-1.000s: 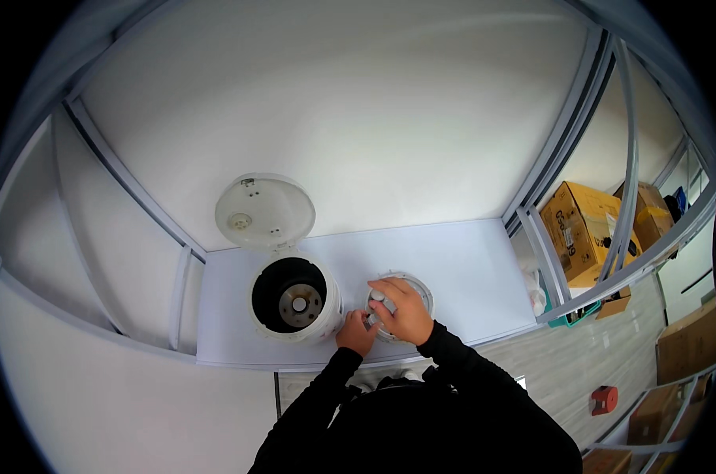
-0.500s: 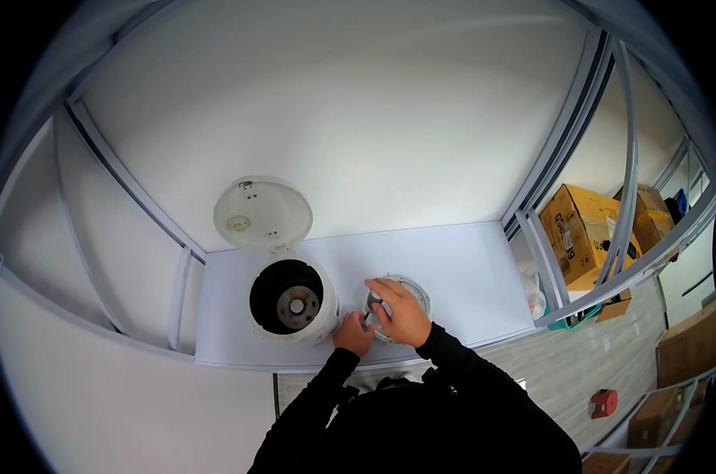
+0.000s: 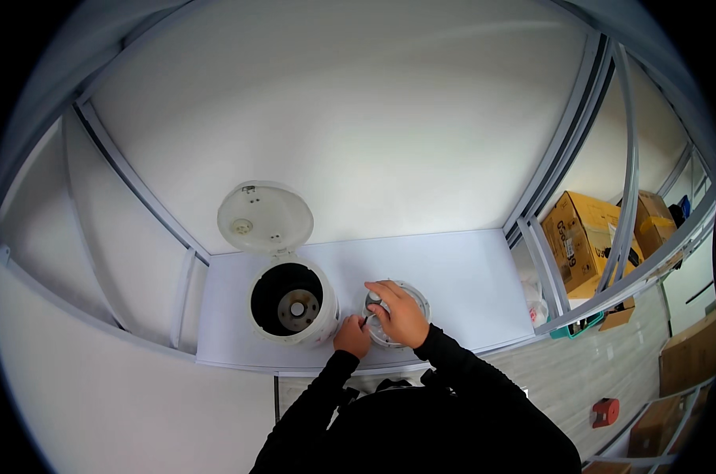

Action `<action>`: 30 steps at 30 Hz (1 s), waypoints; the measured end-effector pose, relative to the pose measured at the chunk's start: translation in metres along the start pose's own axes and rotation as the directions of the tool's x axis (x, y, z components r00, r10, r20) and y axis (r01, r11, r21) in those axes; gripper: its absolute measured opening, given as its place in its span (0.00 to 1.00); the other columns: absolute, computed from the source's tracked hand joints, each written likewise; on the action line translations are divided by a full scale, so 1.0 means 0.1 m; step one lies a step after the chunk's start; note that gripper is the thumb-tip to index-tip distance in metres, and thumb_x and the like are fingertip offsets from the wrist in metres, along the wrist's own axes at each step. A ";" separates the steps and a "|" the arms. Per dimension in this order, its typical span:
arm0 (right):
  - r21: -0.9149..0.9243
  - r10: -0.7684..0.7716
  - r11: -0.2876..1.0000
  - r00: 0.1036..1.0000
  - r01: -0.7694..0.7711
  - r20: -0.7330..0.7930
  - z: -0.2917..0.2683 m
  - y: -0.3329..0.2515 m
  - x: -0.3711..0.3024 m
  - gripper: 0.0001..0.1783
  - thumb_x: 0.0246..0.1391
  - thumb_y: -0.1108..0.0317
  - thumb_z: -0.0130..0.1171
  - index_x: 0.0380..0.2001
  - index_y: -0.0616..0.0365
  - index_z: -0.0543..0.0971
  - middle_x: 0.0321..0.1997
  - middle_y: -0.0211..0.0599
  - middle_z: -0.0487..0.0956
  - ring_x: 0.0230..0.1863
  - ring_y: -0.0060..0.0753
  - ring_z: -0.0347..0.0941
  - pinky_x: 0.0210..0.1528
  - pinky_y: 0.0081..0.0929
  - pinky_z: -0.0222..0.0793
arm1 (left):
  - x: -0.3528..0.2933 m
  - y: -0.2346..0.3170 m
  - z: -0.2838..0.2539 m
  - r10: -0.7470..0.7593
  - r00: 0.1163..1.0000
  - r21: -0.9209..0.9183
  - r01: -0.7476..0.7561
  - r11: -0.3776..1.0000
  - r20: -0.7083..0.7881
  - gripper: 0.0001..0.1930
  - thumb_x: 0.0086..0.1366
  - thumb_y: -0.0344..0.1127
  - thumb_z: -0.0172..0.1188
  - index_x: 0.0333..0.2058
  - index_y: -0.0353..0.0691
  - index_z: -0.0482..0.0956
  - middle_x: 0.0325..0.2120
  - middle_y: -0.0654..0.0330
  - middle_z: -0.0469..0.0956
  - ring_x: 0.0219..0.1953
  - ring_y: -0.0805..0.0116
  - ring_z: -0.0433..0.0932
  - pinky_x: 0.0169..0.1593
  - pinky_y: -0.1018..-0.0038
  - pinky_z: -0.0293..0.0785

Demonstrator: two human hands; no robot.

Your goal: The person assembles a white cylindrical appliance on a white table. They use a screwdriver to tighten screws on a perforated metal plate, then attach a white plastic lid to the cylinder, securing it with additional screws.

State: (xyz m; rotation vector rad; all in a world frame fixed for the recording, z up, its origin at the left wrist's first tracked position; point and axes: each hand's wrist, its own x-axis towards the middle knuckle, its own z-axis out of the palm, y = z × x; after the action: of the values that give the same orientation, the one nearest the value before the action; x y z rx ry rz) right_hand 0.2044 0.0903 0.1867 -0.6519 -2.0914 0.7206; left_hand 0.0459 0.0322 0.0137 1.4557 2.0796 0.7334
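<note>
A white rice cooker (image 3: 331, 304) stands on the white table with its lid (image 3: 267, 215) swung up at the back. Its dark inside holds no pot, so the round metal heating plate (image 3: 299, 308) shows at the bottom. Just to its right lies a round, pale, see-through-looking part (image 3: 421, 294) with a rim. My right hand (image 3: 405, 316) covers much of this part, its fingers curled over a small grey and white piece near its left side. My left hand (image 3: 352, 337) is closed at the part's left edge, pinching something small and dark that I cannot make out.
A white panel rises behind the table (image 3: 472, 276), with grey metal frame posts at both sides. To the right, beyond the frame, are cardboard boxes (image 3: 583, 237), a teal basket (image 3: 577, 327) and a plastic bag. A red stool (image 3: 605, 412) stands on the floor.
The whole view has shifted slightly. Both hands stay at the round part, almost in the same pose, and the rice cooker keeps its place.
</note>
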 end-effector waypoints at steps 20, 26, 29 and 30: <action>0.070 -0.045 0.996 0.996 0.051 -0.083 -0.38 0.03 0.04 0.23 0.57 0.76 0.66 0.57 0.60 0.77 0.53 0.52 0.79 0.49 0.58 0.78 0.51 0.38 0.76 | -0.17 0.11 0.01 0.287 0.924 0.046 -0.285 0.957 -0.253 0.05 0.68 0.36 0.60 0.39 0.45 0.80 0.35 0.56 0.77 0.40 0.49 0.79 0.42 0.55 0.75; 0.079 -0.062 0.995 0.996 0.068 -0.067 -0.43 0.04 0.02 0.23 0.56 0.77 0.67 0.56 0.60 0.78 0.52 0.52 0.79 0.49 0.58 0.78 0.51 0.38 0.76 | -0.23 0.13 0.03 0.153 0.973 -0.024 -0.159 0.987 -0.172 0.08 0.62 0.40 0.67 0.36 0.45 0.84 0.33 0.57 0.79 0.38 0.52 0.80 0.41 0.58 0.76; 0.078 -0.073 0.994 0.995 0.078 -0.063 -0.45 0.08 0.01 0.23 0.56 0.77 0.67 0.56 0.60 0.78 0.52 0.51 0.79 0.49 0.57 0.79 0.50 0.38 0.77 | -0.21 0.14 0.05 0.090 0.983 -0.064 -0.101 0.993 -0.157 0.08 0.59 0.40 0.69 0.33 0.44 0.85 0.32 0.56 0.80 0.37 0.52 0.81 0.41 0.58 0.77; 0.078 -0.077 0.994 0.995 0.082 -0.061 -0.46 0.09 0.00 0.23 0.55 0.77 0.67 0.56 0.60 0.78 0.52 0.51 0.80 0.49 0.57 0.79 0.50 0.37 0.77 | -0.20 0.14 0.07 0.082 0.983 -0.061 -0.094 0.994 -0.166 0.08 0.59 0.40 0.70 0.33 0.44 0.86 0.32 0.55 0.81 0.37 0.52 0.82 0.41 0.58 0.77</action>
State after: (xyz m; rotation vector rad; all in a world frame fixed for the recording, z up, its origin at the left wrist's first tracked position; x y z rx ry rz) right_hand 0.2434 0.1090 0.2040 -0.5360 -2.0123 0.7284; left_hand 0.0659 0.0180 0.0199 1.5019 2.0977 0.9798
